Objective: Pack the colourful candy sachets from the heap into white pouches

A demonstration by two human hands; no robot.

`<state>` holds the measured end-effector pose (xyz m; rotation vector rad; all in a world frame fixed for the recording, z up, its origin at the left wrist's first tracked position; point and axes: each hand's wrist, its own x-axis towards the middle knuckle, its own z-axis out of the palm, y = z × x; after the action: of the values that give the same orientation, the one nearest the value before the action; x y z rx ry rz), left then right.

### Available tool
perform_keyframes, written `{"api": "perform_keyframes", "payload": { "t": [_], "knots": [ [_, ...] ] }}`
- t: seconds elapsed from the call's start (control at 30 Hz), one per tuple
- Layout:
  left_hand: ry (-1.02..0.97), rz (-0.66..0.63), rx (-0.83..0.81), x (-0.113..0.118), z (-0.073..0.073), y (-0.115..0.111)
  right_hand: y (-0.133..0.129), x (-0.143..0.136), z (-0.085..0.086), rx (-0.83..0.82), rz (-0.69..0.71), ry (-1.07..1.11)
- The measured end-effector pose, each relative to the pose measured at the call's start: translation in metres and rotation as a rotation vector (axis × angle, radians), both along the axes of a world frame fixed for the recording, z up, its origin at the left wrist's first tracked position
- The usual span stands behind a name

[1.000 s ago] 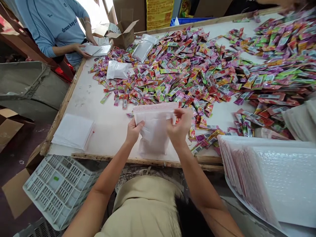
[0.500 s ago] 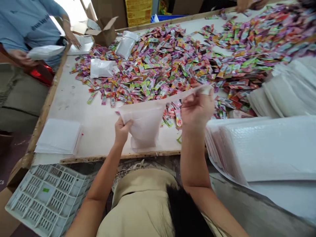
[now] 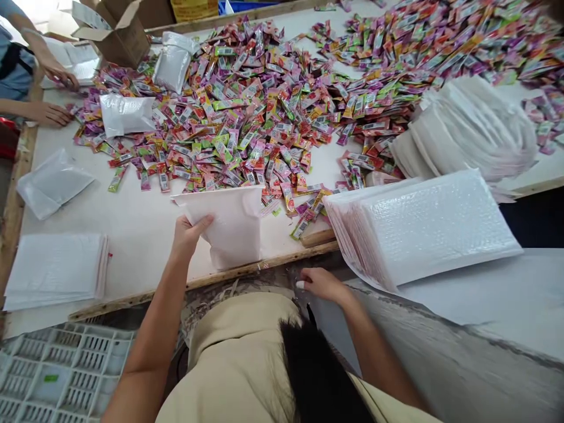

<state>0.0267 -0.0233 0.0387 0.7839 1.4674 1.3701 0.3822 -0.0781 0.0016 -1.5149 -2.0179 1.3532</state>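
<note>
Holding one white pouch (image 3: 233, 232) is the left hand (image 3: 188, 236).

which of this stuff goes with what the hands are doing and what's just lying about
In the job:
- white mailer, in the left hand
- stacked bubble mailers, likely
- piled candy-coloured sachets, likely

Apparently just lying about:
- open cardboard box
- slatted plastic crate
</note>
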Motion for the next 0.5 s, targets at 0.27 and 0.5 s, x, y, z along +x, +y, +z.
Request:
{"api": "perform_keyframes", "payload": {
  "t": [0.27,0.5],
  "knots": [
    [0.026,-0.007,0.028,0.004,0.004,-0.005,0.076,-0.087,0.085,0.504,-0.210,0.108],
    [0.049,0.052,0.002,0.002,0.003,-0.007,0.110,-0.079,0.064,0.381,-0.311,0.123]
  ]
}}
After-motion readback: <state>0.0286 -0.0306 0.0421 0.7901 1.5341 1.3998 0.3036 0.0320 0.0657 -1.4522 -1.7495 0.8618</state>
